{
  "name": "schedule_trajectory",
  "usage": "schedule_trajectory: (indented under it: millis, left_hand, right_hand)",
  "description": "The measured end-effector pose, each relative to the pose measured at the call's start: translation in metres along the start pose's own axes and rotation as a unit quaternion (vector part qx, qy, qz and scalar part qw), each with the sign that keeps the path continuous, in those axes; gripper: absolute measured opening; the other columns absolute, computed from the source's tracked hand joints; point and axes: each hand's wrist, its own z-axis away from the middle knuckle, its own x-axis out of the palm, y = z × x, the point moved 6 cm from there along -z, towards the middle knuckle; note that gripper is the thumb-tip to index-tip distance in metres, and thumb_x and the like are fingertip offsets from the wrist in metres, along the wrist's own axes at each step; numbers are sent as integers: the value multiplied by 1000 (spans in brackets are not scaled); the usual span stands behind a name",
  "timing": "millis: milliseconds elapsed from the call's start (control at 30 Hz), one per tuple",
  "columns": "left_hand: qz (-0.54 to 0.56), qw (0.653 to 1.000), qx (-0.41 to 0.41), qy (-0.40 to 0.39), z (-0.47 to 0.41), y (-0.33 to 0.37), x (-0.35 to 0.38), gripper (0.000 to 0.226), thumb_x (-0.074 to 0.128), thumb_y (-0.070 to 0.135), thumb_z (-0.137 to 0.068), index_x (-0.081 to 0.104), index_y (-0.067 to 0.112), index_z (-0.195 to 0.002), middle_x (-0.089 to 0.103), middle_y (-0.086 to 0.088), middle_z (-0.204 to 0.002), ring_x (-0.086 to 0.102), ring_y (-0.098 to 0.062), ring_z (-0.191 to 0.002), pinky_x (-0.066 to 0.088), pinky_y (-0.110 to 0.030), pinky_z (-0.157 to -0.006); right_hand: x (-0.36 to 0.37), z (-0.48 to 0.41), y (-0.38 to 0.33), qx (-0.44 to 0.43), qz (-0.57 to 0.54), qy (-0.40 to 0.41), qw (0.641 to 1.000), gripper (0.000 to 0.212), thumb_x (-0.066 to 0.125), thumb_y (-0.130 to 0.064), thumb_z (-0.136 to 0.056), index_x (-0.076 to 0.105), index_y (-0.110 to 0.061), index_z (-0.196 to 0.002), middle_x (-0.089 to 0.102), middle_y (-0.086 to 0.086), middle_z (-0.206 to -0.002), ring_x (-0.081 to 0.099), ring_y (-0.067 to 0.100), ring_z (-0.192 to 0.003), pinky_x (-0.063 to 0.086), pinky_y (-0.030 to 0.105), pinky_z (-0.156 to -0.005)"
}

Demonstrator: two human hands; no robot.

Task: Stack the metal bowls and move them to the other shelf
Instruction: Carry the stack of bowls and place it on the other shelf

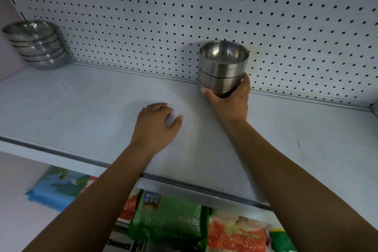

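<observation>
A stack of three deep metal bowls [223, 67] stands at the back of the white shelf [81, 108], close to the pegboard wall. My right hand [231, 98] grips the bottom of this stack, thumb on the left side and fingers round the right. My left hand [155, 122] hovers low over the shelf in front and to the left of the stack, fingers loosely curled, holding nothing. A second stack of several shallow metal bowls [36, 45] sits in the far left corner of the same shelf.
The white pegboard [184, 10] closes the back. The shelf's metal front edge [184, 186] runs under my forearms. Below it lie bagged goods: a green bag [169, 217], an orange-red bag [235, 233] and a blue-green bag [61, 186].
</observation>
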Motion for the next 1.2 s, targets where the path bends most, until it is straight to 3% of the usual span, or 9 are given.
schedule_trajectory:
  millis: [233, 400, 533, 667, 733, 833, 967, 1067, 1200]
  left_hand:
    - [127, 991, -39, -17, 5, -9, -7, 48, 67, 42, -94, 64, 16, -134, 56, 2, -147, 49, -16, -137, 35, -38, -118]
    - [166, 986, -11, -12, 44, -13, -21, 53, 70, 38, -94, 57, 22, -142, 48, 14, -150, 41, -4, -140, 23, -2, -106]
    - [166, 986, 2, 34, 98, -33, -49, 51, 73, 35, -91, 61, 16, -137, 52, 14, -142, 39, -1, -139, 28, -20, -114]
    - [139, 986, -70, 60, 171, -92, -87, 56, 68, 39, -88, 59, 16, -138, 56, 4, -145, 46, -11, -138, 35, -33, -117]
    - [129, 979, -145, 66, 218, -131, -109, 55, 71, 39, -90, 57, 21, -140, 56, 3, -145, 50, -14, -135, 38, -34, -115]
    - [96, 963, -237, 87, 299, -179, -146, 56, 75, 36, -89, 58, 23, -140, 59, 5, -143, 53, -13, -129, 41, -29, -108]
    - [74, 927, -353, 105, 409, -223, -189, 57, 73, 36, -90, 54, 26, -143, 53, 13, -144, 49, -8, -130, 33, -22, -106]
    - [47, 896, -426, 121, 495, -251, -218, 59, 72, 41, -90, 52, 29, -144, 54, 12, -145, 49, -7, -130, 31, -19, -104]
    - [28, 850, -502, 159, 599, -276, -255, 61, 71, 41, -91, 50, 27, -146, 52, 12, -148, 46, -11, -138, 33, -23, -108]
  right_hand:
    - [-9, 27, 1, 70, -11, -43, 997, 122, 87, -47, -78, 4, -21, -164, 27, 7, -168, 34, 31, -152, 34, 45, -119]
    - [-27, 91, -13, 53, 58, -103, 992, 80, 74, -45, -91, 36, -19, -156, 42, 2, -158, 43, 23, -144, 35, 28, -110]
    - [-17, 149, -40, -26, 60, -160, 985, 55, 73, -42, -92, 56, -31, -143, 53, -13, -151, 46, 9, -140, 32, 15, -107]
    - [29, 206, -74, -73, 40, -239, 968, 55, 75, -41, -92, 58, -32, -144, 52, -19, -148, 43, -7, -130, 29, 7, -106]
    - [63, 241, -92, -111, 31, -296, 948, 57, 76, -38, -92, 57, -29, -145, 51, -19, -144, 38, -15, -123, 29, 1, -105]
    - [115, 306, -119, -160, 33, -400, 902, 60, 76, -30, -92, 53, -28, -147, 51, -14, -148, 44, -4, -131, 34, 17, -114]
    - [172, 405, -156, -231, 37, -501, 833, 63, 78, -29, -91, 53, -23, -148, 55, -6, -146, 43, -7, -122, 27, 0, -102]
    - [205, 488, -181, -262, 25, -577, 773, 63, 78, -27, -92, 52, -23, -149, 53, -10, -150, 45, 0, -135, 35, 21, -115]
    - [241, 596, -217, -307, 20, -653, 692, 63, 75, -31, -93, 49, -27, -151, 46, -14, -155, 39, 0, -141, 28, 19, -118]
